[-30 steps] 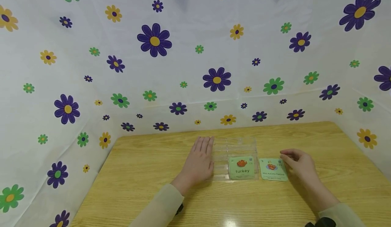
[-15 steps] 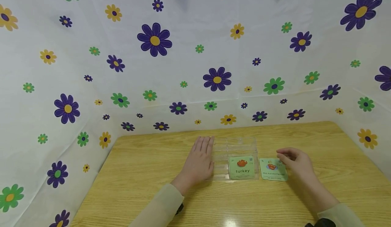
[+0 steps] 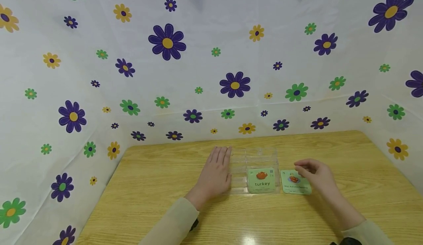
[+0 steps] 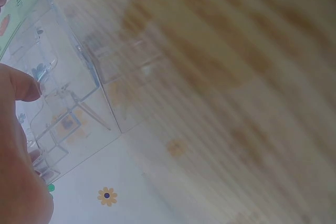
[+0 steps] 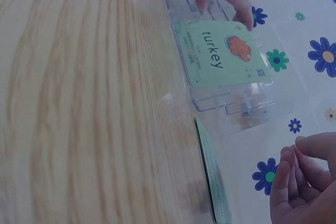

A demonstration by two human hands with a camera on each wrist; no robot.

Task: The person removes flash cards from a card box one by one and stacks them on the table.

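Observation:
A clear plastic stepped rack (image 3: 261,160) stands on the table. A green "turkey" card (image 3: 261,182) is propped in its front right part. My left hand (image 3: 214,173) rests along the rack's left side, fingers straight and together; the left wrist view shows its thumb (image 4: 23,86) at the clear plastic. A green "Mid-Autumn Festival" card (image 3: 294,184) lies to the right of the rack, seen nearly edge-on in the right wrist view. My right hand (image 3: 318,173) is over that card's right side, thumb and fingertips brought together; nothing shows between them.
The wooden table (image 3: 158,179) runs back to a white flowered cloth (image 3: 198,72), which hangs behind and on both sides. The table's back edge lies a short way beyond the rack.
My right hand has moved a little to the left, toward the rack, over the Mid-Autumn Festival card. The left hand, the rack and both cards have stayed in place.

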